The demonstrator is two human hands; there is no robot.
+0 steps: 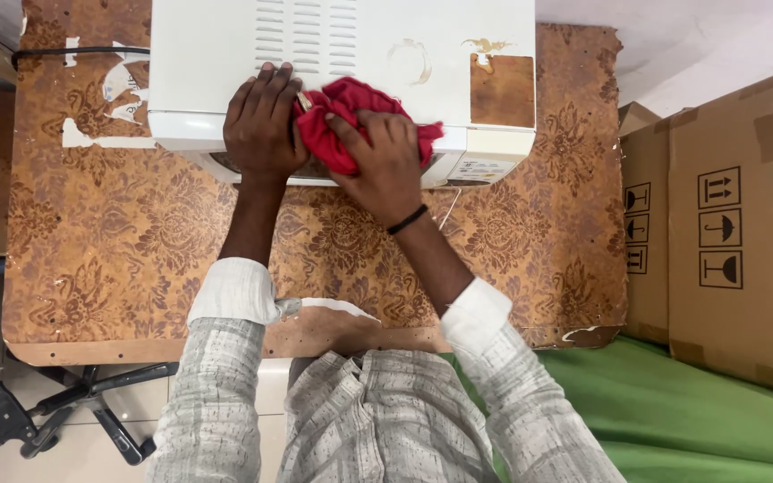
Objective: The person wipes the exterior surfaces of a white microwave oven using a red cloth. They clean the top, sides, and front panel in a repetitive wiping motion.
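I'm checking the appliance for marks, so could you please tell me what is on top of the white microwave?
On the white microwave lie vent slots, a brown ring stain and a brown patch. The left hand rests flat there; the right hand presses a red cloth at its front edge, covering whatever lies underneath.

Before you, a table point(136, 241) with worn, peeling brown floral covering, chipped near edge, a white microwave point(342, 54) standing directly on its far side, black cable point(73, 54) trailing at far left.
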